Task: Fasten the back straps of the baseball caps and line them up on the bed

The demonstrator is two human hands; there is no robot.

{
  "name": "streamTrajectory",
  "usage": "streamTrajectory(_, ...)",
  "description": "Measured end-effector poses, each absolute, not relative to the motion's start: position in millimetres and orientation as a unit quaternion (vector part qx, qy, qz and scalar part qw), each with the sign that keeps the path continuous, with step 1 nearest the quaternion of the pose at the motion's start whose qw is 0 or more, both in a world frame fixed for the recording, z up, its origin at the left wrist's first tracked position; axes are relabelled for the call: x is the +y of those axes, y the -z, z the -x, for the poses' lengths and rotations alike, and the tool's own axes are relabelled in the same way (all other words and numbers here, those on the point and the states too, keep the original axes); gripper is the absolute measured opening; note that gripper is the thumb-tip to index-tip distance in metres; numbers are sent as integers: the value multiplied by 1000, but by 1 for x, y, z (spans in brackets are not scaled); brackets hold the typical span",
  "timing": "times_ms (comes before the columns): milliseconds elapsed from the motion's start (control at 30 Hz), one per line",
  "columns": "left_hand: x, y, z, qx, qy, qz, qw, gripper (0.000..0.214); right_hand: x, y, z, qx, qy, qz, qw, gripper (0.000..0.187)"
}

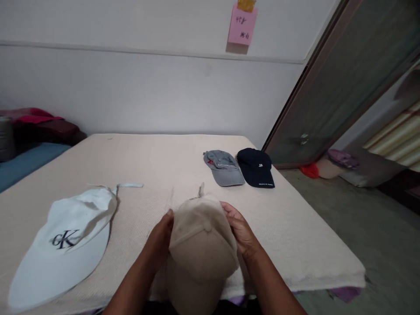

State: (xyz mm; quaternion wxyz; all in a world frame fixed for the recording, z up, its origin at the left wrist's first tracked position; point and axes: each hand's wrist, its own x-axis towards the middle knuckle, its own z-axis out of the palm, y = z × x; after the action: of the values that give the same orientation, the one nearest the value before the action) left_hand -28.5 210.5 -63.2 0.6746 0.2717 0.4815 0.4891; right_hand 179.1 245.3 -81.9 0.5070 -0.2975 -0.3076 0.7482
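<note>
Cream cloth (154, 162); white wall (147, 92) behind; beige cap (203, 245) held.

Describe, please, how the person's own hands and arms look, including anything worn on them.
The left hand and right hand are bare, without gloves. The left forearm and right forearm show no sleeves, and no watch or bracelet is visible. Some fingers are partly hidden, so I cannot rule out a ring.

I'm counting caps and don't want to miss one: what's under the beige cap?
Pale cloth shows beyond the beige cap, held by the left hand and right hand; the cap itself hides whatever lies directly beneath it.
</note>
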Motion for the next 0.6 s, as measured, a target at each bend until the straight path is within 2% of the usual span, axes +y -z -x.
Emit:
streamTrajectory(100, 216, 63, 29, 420, -442, -241, 755, 33, 247, 79, -179, -323, -755, 281, 496, 31)
streamTrajectory(167, 219, 64, 32, 394, -469, -237, 754, 26, 247, 77, -183, -319, -763, 275, 491, 32)
streamTrajectory(333, 224, 64, 39, 365, -508, -246, 740, 35, 248, 74, -206, -291, -774, 272, 492, 38)
streamTrajectory(600, 216, 68, 28, 376, -370, -288, 799, 28, 254, 76, -217, -281, -792, 275, 468, 35)
